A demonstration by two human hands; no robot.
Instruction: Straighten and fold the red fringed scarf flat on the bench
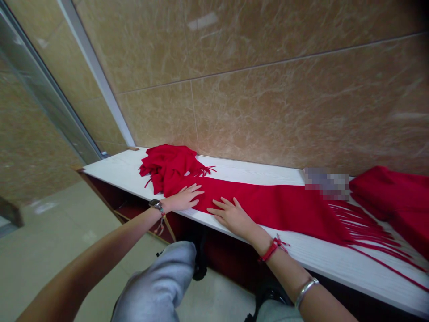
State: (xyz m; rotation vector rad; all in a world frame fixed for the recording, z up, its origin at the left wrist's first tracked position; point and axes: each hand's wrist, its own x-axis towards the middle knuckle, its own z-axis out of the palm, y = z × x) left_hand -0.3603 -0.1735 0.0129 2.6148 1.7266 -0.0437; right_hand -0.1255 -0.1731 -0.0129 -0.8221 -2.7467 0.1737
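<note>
A red fringed scarf (284, 205) lies stretched flat along a narrow white tabletop (251, 167), its tassels spread out at the right end. Toward the left the same red cloth is bunched in a loose heap (167, 163) with some fringe poking out. My left hand (186, 197) rests on the scarf beside the heap, palm down and fingers spread. Close to its right, my right hand (233, 217) also lies flat on the scarf near the front edge, fingers apart. Neither hand grips the cloth.
Folded red cloth (398, 192) sits at the right end of the tabletop. A blurred-out item (326, 182) lies near the wall beside it. A tan marble wall (268, 107) runs along the back. Open dark red shelving (130, 201) is under the top.
</note>
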